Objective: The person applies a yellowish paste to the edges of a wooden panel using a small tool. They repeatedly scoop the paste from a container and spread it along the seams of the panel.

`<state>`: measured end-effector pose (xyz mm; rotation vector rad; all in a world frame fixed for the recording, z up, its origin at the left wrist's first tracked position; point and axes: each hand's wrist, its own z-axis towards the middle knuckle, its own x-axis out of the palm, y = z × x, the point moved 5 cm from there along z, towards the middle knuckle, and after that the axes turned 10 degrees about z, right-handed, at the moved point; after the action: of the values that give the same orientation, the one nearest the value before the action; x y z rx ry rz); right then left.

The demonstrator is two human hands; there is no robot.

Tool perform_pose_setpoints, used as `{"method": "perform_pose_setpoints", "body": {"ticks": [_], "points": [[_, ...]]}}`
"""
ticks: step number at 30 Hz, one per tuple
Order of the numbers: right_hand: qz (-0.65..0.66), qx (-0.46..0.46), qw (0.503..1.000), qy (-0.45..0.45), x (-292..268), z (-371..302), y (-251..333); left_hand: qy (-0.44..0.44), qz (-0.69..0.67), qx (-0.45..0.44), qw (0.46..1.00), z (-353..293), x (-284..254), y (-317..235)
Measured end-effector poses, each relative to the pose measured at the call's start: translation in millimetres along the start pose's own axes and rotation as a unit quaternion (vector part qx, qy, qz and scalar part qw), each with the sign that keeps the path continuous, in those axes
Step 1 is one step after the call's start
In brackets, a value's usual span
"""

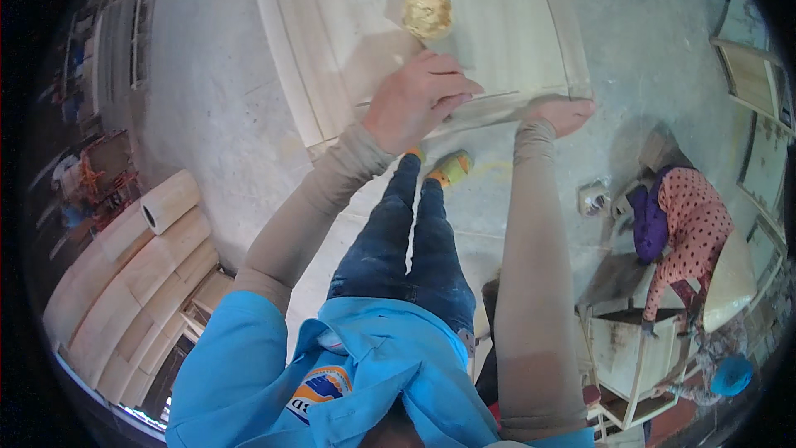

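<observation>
A pale wooden panel [489, 25] with raised side rails extends away in front of me. Close to its near edge, my left hand [423, 98] is closed in a pinch on a thin, dark, blade-like strip [496, 96] that points to the right. The strip's exact kind is hard to make out. Just beyond the fingers, a rough, pale yellow lump [427, 15], putty-like in look, rests on the panel. At the near right corner, my right hand [560, 116] is closed round the panel's edge, its fingertips partly hidden.
Stacked wooden boards [141, 274] stand at lower left. To the right, a person in a dotted pink top [696, 207] bends over a wooden cabinet frame [622, 357]; another person with a blue head covering [731, 375] is lower down. More wooden frames [750, 75] line the far right.
</observation>
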<state>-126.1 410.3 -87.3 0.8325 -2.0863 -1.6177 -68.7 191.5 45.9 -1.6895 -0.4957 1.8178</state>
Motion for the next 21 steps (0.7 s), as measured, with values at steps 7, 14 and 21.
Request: {"method": "perform_pose_setpoints", "body": {"ticks": [7, 14, 21], "points": [[-0.018, -0.007, 0.999, -0.027, -2.8, -5.4, 12.3, 0.0, 0.261, -0.011, 0.965, 18.1, -93.1, 40.4], [-0.032, 0.005, 0.999, -0.019, -3.9, -4.4, 11.6, 0.013, 0.4, 0.087, 0.912, 44.7, -87.7, 41.8], [-0.043, -0.003, 0.999, -0.02, -4.4, -4.8, 10.1, 0.066, 0.478, 0.047, 0.875, 70.6, -68.9, 30.1]]}}
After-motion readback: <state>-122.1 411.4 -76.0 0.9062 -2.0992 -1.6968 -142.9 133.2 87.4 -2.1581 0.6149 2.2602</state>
